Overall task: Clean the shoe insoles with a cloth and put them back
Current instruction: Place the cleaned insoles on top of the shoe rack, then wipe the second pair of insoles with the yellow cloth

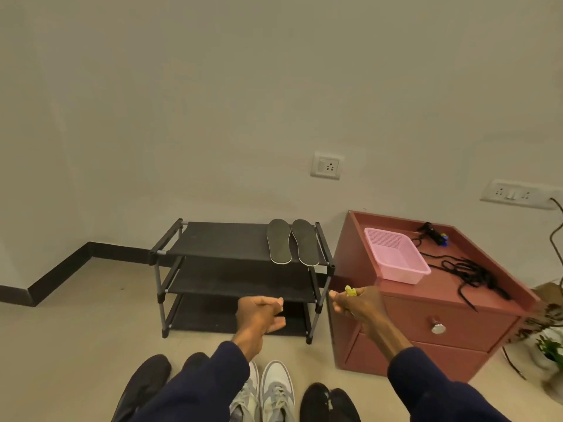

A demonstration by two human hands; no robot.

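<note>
Left hand point(260, 313): held out in front over the floor, fingers loosely bent and relaxed, thumb apart, holding nothing; dark blue sleeve to the wrist. Right hand point(355, 304): held out level with the left and well apart from it, fingers curled round a small yellow cloth point(350, 290), of which only a crumpled tip shows above the knuckles. Beyond both hands, shoe rack point(219, 239): black, three fabric tiers on a dark tube frame, standing on the floor against the wall. On the right end of its top tier, first insole point(278, 242) and second insole point(305, 247): dark grey, flat, lying side by side and nearly touching, toes toward the wall, heels at the front edge, a pale rim along the heel ends. Just right of the rack, cabinet point(426, 318): reddish-brown, two drawers, a round metal knob point(438, 328). On its top surface, pink basket point(405, 277), perforated walls, and a tangled black cord point(475, 269) beside it. Wall behind: two socket plates point(327, 165). Floor nearest the person: grey-white sneakers point(277, 388) between two pairs of black shoes point(146, 382).
</note>
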